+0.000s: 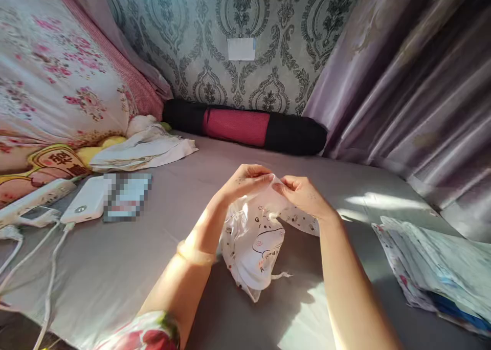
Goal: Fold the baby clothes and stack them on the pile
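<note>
Above the middle of the bed, a thin white cloth piece (264, 237) hangs with its lower part bunched. It carries a cartoon print and small dark motifs, and a thin tie sticks out at its lower right. Its exact kind I cannot make out. My left hand (251, 178) pinches its top edge, thumb pressed against the fingers. Close beside it, my right hand (301, 191) is closed on the same edge. A patterned flap of the cloth spreads under my right hand, and that hand hides part of it.
Folded clothes (433, 273) lie at right. To the left are a power strip (38, 201), a white power bank (88, 199) with cables, a blurred phone-like object (128, 196) and crumpled white cloth (146, 148). A long black-and-red bag (238, 126) lies along the wall.
</note>
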Demonstrator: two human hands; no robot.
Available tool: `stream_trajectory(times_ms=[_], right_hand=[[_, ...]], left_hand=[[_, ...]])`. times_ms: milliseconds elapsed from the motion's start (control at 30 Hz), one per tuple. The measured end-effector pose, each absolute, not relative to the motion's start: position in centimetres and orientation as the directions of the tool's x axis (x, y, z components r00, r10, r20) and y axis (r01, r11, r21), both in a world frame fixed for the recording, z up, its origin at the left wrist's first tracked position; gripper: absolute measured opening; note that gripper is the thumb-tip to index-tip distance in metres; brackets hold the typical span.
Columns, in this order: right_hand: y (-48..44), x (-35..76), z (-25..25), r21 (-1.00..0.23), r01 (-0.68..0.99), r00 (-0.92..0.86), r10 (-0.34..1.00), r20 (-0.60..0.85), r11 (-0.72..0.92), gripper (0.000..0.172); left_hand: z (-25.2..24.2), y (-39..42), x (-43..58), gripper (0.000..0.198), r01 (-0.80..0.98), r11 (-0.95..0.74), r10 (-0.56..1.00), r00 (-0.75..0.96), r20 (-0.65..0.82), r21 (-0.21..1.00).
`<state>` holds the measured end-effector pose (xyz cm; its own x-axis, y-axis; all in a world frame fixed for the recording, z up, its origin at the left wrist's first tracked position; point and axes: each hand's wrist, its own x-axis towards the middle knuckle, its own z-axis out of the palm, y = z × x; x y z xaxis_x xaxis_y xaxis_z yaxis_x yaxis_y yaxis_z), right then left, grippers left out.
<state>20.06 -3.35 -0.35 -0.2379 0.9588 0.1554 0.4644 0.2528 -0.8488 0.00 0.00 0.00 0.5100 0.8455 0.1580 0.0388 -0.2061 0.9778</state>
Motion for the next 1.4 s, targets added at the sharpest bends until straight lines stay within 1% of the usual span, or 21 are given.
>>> stream_trajectory(times_ms=[100,200,267,333,467,633,767,867,967,1033,1100,1167,1267,1400], right_hand=[[-3.2,21.0,-0.3,-0.897,0.381,-0.193,0.968,0.16,0.224,0.045],[-3.4,22.3,0.2,-0.937,0.302,-0.108,0.983,0.15,0.176,0.047],[-3.7,23.2,0.8,-0.944,0.294,-0.03,0.989,0.146,0.148,0.048],[-4.1,23.9,1.3,-0.948,0.292,0.034,0.989,0.144,0.128,0.047],[-4.8,25.0,2.1,-0.954,0.282,0.11,0.984,0.14,0.104,0.045],[-5.4,25.9,2.5,-0.949,0.291,0.162,0.972,0.171,0.119,0.042],[-5.7,26.1,2.8,-0.954,0.269,0.156,0.971,0.179,0.132,0.039],[-5.8,26.2,3.0,-0.959,0.252,0.161,0.971,0.175,0.131,0.039],[-5.8,26.6,2.9,-0.965,0.231,0.186,0.968,0.166,0.121,0.039],[-5.8,27.1,2.7,-0.971,0.214,0.209,0.966,0.155,0.109,0.038],[-5.8,27.5,2.4,-0.976,0.196,0.228,0.964,0.14,0.095,0.038],[-5.7,27.8,2.1,-0.982,0.176,0.237,0.965,0.116,0.074,0.039],[-5.6,28.0,1.8,-0.985,0.166,0.217,0.972,0.086,0.05,0.04],[-5.4,27.8,1.6,-0.982,0.182,0.187,0.979,0.087,0.053,0.043]], left_hand=[[-0.1,0.4,-1.6,0.042,0.139,-0.195,0.855,0.509,0.1,0.971],[0.0,0.6,-3.4,0.044,0.276,-0.199,0.882,0.469,0.049,0.94],[0.1,0.7,-4.4,0.044,0.354,-0.193,0.893,0.449,0.014,0.915],[0.1,0.7,-5.0,0.044,0.379,-0.194,0.882,0.471,-0.008,0.905],[-0.6,1.1,-5.1,0.045,0.339,-0.223,0.837,0.547,0.001,0.914],[-2.2,1.8,-4.1,0.044,0.303,-0.268,0.768,0.64,0.013,0.914],[-2.8,1.6,-3.0,0.042,0.341,-0.289,0.777,0.63,0.01,0.894],[-2.8,1.3,-2.5,0.038,0.328,-0.241,0.807,0.591,0.0,0.913],[-2.4,1.0,-2.4,0.035,0.224,-0.161,0.814,0.582,0.0,0.961],[-1.9,0.9,-2.6,0.036,0.151,-0.111,0.805,0.593,-0.001,0.982],[-1.1,0.6,-3.0,0.038,0.114,-0.09,0.799,0.602,0.003,0.989],[-0.2,0.4,-3.3,0.04,0.1,-0.117,0.801,0.598,0.034,0.988],[0.9,0.1,-3.9,0.04,0.084,-0.206,0.804,0.583,0.119,0.975],[1.5,0.1,-4.6,0.039,0.096,-0.313,0.792,0.575,0.204,0.945]])
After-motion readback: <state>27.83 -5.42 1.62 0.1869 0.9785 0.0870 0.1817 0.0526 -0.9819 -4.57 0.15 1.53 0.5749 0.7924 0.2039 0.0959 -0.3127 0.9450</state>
